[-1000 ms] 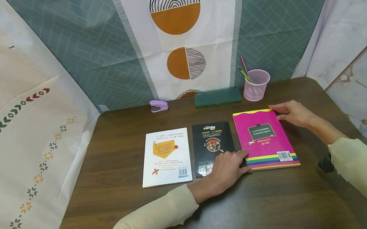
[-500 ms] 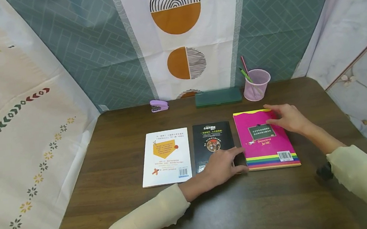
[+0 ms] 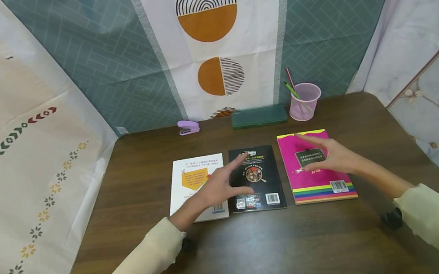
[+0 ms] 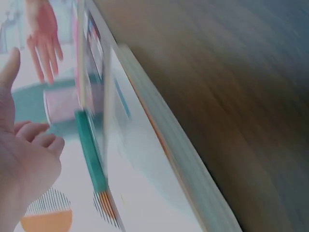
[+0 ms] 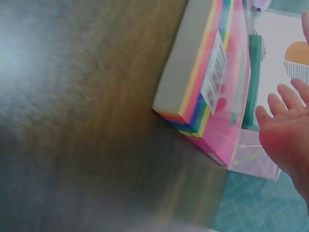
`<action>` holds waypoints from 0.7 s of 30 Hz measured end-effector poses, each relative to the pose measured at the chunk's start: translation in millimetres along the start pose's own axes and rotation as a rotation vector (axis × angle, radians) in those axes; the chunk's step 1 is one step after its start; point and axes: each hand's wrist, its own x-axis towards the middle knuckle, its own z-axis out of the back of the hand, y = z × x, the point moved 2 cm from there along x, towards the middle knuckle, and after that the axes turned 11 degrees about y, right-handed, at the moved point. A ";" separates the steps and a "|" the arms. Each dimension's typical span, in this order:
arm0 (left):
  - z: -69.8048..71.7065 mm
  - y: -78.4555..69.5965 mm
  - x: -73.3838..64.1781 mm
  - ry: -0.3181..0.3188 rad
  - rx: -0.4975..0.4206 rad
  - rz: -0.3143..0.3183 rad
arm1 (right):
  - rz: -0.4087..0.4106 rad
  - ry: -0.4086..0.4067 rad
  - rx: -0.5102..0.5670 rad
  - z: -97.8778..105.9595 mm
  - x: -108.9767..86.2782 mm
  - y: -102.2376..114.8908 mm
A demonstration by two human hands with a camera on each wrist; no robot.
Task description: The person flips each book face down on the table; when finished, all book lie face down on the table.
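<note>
Three books lie in a row on the brown table: a white book on the left, a black book in the middle and a pink book with rainbow stripes on the right. My left hand hovers over the white book, its thumb and fingers spread toward the black one and holding nothing. Over the pink book is my right hand, thumb and fingers apart and nothing in its grasp. The right wrist view shows the pink book's thick page edge below that hand.
Along the table's back edge stand a purple stapler, a dark green flat case and a pink mesh pen cup with pencils in it. Patterned cloths hang behind and on both sides.
My left hand has left the pink book's left edge and moved left over the white book. My right hand has moved left from the pink book's right edge to above its middle.
</note>
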 end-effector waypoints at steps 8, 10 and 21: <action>29.0 38.4 -31.4 -0.035 0.037 0.081 | 0.036 0.032 0.010 -8.9 -4.4 -8.3; 35.3 46.4 -39.8 -0.032 0.064 0.098 | 0.021 0.038 0.000 -9.6 -5.6 -11.1; 45.2 75.9 -66.6 0.012 0.156 0.166 | 0.004 0.066 -0.025 -13.7 -11.1 -20.5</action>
